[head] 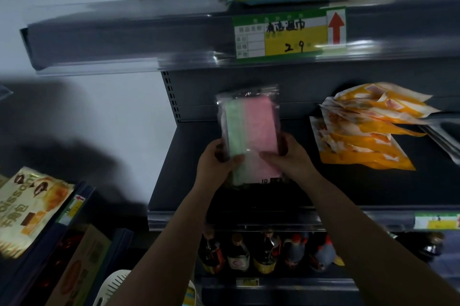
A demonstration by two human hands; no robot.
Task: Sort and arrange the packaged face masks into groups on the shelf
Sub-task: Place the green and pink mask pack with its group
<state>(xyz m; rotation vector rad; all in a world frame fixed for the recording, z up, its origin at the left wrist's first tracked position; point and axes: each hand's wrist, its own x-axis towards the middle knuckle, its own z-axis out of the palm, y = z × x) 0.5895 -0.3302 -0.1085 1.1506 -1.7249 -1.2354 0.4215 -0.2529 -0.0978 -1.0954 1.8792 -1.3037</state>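
Left hand [217, 159] and right hand [288, 156] each grip a lower edge of the clear mask pack [250, 128], green and pink inside, held upright over the dark shelf [249, 196], orange packs [366, 128] piled to its right.

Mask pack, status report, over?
Left hand and right hand both grip the mask pack, upright above the middle shelf. Orange packets piled to its right, apart. Nothing blocking.

Shelf price tag [290, 32]: handwritten Chinese characters, "2 9", red up-arrow; mask pack [250, 131] bottom edge: "10"; bread bag [27, 208] lower left: "oissant", Chinese characters; other labels too blurred to read
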